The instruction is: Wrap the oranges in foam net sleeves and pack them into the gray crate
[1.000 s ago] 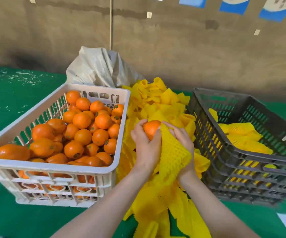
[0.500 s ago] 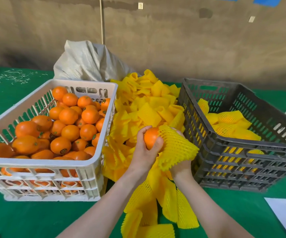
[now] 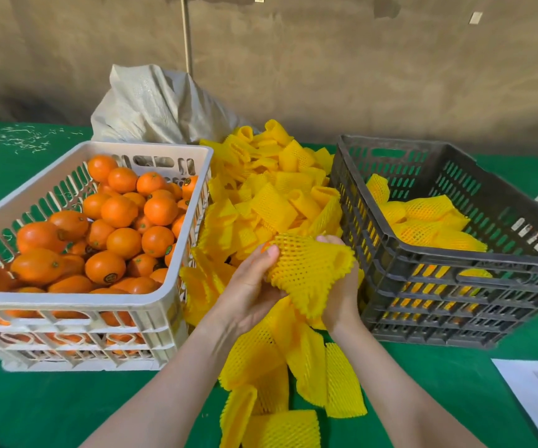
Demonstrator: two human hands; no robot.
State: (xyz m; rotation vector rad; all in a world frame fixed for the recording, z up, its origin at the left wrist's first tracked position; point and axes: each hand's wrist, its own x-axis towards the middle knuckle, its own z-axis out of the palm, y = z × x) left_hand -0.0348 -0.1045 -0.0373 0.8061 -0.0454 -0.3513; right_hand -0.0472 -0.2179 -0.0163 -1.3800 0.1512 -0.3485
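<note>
- Since the gray crate [image 3: 455, 286] stands just beside the work, a short, gentle placement should suffice.
- Foam net sleeve [image 3: 309, 266]: likely light, soft, stretchy; nearly covers the orange [image 3: 265, 246] above the tabletop [image 3: 67, 409].
- Left hand [image 3: 248, 286] fingers cup the firm orange; right hand [image 3: 342, 292] fingers grip the sleeve's flared end.

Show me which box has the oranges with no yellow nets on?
The white crate on the left; its oranges are bare. The gray crate on the right holds only net-wrapped ones.
</note>
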